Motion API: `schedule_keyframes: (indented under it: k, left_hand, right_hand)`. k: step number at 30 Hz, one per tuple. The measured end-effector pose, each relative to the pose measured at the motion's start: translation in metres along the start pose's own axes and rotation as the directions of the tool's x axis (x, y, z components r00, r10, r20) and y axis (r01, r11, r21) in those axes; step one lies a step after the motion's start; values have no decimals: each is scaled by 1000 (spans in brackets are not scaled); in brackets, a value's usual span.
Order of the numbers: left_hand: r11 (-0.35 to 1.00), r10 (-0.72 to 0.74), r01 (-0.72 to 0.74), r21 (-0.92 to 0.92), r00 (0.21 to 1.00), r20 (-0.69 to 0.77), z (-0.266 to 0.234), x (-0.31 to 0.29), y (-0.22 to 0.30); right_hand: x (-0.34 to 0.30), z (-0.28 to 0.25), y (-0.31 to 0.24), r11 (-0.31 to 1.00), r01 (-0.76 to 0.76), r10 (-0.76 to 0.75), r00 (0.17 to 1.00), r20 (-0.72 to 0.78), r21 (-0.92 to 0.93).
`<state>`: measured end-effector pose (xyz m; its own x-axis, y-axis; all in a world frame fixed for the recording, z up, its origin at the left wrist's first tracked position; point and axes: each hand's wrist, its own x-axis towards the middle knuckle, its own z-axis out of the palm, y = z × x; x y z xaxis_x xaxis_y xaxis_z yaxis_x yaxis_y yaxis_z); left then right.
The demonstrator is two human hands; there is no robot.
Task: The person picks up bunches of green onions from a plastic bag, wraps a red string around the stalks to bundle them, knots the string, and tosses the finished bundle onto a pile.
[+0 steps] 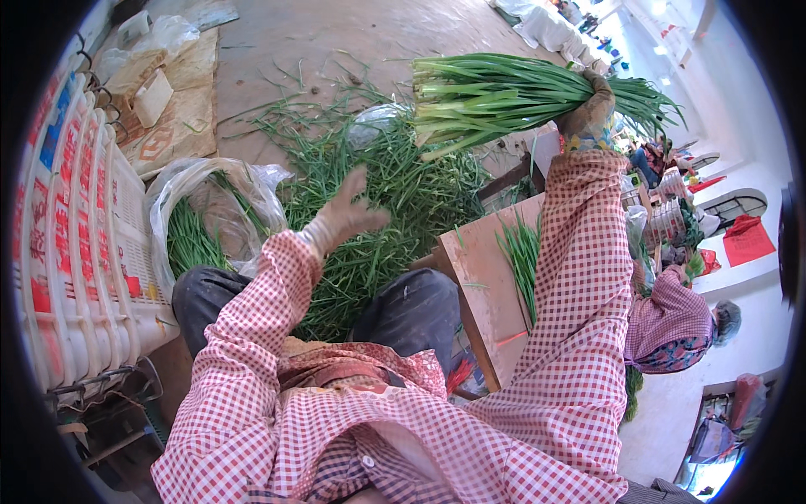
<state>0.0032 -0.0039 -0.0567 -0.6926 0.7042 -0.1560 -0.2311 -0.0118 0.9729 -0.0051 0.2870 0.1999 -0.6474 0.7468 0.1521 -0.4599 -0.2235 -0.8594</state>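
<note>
I log: right hand [590,111], gripping green bundle [495,97] | left hand [348,212], spread open over leaf heap [411,223] | floor [336,29] stretching beyond heap's edge

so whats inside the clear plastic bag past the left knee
Long green stalks lie inside the clear plastic bag. Its bottom is covered, so anything beneath the stalks can't be seen.

Left hand [346,212] splayed; right hand [591,109] stretched far out, fingers apparently curled.

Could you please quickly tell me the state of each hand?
Left hand: open, fingers spread, holding nothing visible.
Right hand: closed around a bundle of long green stalks.
</note>
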Motion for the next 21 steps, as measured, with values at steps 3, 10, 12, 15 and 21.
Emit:
schedule_keyframes:
  k: [3,10,12,15,21]
  left_hand:
    - [866,282,-302,-400,953,-108,26,8,57]
    - [799,580,-484,356,776,-247,48,12,60]
    - [632,727,-560,536,667,-161,46,16,52]
    - [413,813,-555,722,582,-17,42,10,50]
    - [541,226,-145,828,974,24,21,-23,-3]
  right_hand:
    - [12,-8,10,997,-64,64,998,14,36]
    - [-20,-5,14,997,-78,79,995,-59,29]
    - [-22,-10,15,997,-63,65,997,-44,41]
    - [-14,-19,17,996,-58,61,997,-38,72]
    - [-15,-20,5,999,25,-21,996,85,-43]
